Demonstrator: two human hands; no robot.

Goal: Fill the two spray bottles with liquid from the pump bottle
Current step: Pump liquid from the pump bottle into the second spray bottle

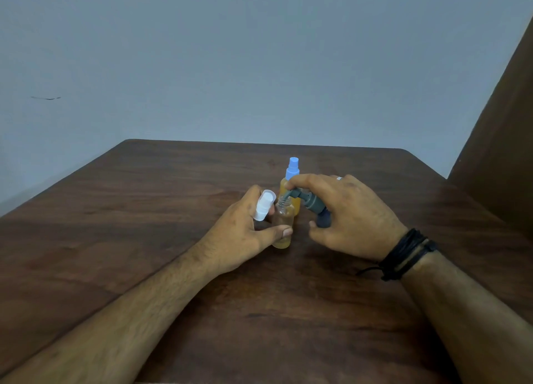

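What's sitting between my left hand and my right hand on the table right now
In the head view, the open spray bottle, gripped by the left hand, stands between it and the right hand.

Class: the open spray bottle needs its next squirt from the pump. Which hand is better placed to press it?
The right hand: it grips the pump bottle, nozzle at the open bottle. The left hand holds that bottle.

Two hands filling a small open bottle at the middle of a wooden table point(173, 268).

The left hand point(245, 233) grips the open spray bottle point(284, 225), amber liquid low inside, and also holds its white spray cap point(264, 206). Just right of that bottle, the right hand point(346, 213) curls around the grey pump bottle point(314, 207), nozzle apparently at the open neck. Directly behind stands a blue-capped spray bottle point(292, 178), amber-filled.
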